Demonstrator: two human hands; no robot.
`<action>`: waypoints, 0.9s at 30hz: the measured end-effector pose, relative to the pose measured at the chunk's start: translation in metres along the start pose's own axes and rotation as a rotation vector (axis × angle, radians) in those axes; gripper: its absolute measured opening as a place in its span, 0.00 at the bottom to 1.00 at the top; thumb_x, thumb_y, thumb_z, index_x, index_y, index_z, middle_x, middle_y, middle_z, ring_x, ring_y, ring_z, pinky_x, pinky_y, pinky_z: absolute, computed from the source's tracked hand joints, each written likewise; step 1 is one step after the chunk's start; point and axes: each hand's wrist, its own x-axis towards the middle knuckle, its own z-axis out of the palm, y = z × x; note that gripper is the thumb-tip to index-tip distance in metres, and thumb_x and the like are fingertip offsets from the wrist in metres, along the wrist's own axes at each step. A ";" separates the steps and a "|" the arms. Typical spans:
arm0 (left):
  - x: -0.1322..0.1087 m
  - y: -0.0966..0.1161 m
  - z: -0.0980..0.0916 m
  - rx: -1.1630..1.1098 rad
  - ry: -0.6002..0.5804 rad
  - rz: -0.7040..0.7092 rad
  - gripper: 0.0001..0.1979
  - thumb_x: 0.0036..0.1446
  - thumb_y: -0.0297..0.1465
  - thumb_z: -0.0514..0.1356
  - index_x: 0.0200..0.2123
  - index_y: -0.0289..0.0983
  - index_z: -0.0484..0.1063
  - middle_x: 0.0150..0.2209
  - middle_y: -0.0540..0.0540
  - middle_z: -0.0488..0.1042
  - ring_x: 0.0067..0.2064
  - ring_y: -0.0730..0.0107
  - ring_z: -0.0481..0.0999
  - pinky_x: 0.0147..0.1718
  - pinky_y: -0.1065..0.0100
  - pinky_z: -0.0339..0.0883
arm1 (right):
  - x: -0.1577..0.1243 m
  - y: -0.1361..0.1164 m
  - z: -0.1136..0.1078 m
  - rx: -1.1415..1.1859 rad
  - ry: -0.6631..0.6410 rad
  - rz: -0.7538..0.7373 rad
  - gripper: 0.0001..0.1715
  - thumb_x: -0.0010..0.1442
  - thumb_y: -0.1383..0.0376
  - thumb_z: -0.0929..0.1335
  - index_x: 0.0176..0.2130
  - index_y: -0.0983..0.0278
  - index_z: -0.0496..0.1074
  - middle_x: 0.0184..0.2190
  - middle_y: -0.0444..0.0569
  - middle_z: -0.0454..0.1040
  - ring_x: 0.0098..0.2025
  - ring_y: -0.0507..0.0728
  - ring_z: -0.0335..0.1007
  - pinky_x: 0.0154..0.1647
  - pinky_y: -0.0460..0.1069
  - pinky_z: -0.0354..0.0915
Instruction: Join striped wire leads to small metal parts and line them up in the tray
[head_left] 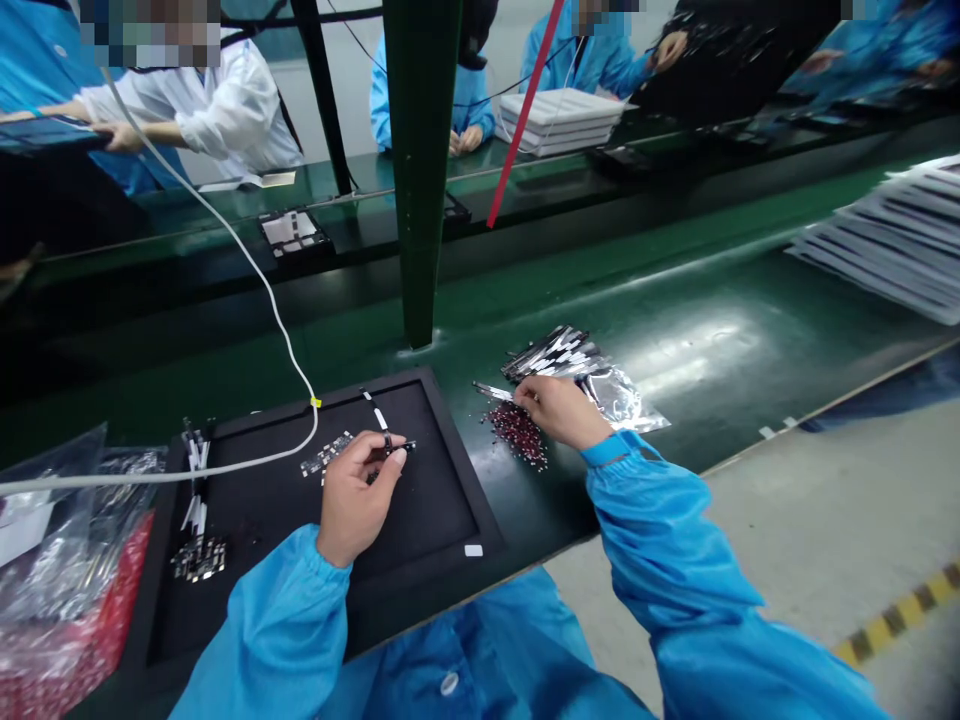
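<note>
Head view, and it's busy out there: a green post rises from the counter at centre frame, cutting off part of the far side, where a person's white sleeve shows at the upper left. A white cable loops down from the upper left and drapes across the black tray, passing just left of the left hand. Clear plastic bags with red contents crowd the lower left, touching the tray's edge. At the far right sits a stack of pale flat trays, well apart from the work. Over the tray's middle, the left hand has its grip pinched shut on a small dark part; its long axis runs roughly left to right across the frame, with the free end pointing right. Off the tray's right edge, the right hand has its grip closed on a silver strip, also lying near level, its free end pointing left towards the tray. Directly below that strip is a heap of tiny red pieces on the counter. Just behind the hand, a foil bag spills black-and-white strips fanned towards the upper right.
</note>
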 end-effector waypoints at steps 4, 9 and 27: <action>0.002 0.001 0.002 -0.017 -0.025 -0.017 0.07 0.60 0.33 0.64 0.40 0.37 0.77 0.38 0.47 0.74 0.34 0.72 0.76 0.33 0.71 0.75 | 0.004 -0.011 0.004 -0.043 -0.042 0.047 0.09 0.65 0.65 0.67 0.36 0.64 0.77 0.34 0.53 0.80 0.39 0.61 0.76 0.39 0.48 0.63; 0.003 0.002 0.003 -0.017 -0.062 -0.050 0.07 0.59 0.33 0.63 0.39 0.36 0.76 0.34 0.47 0.75 0.32 0.73 0.75 0.31 0.71 0.74 | 0.007 -0.017 0.006 -0.080 -0.075 0.068 0.10 0.65 0.68 0.66 0.35 0.66 0.77 0.34 0.57 0.80 0.39 0.62 0.76 0.39 0.49 0.63; 0.005 0.004 0.005 -0.110 -0.097 -0.190 0.10 0.56 0.34 0.65 0.38 0.34 0.76 0.33 0.47 0.77 0.32 0.71 0.77 0.32 0.69 0.76 | -0.015 -0.001 -0.015 0.231 0.073 -0.118 0.08 0.58 0.66 0.64 0.30 0.63 0.72 0.26 0.46 0.75 0.28 0.56 0.70 0.31 0.48 0.64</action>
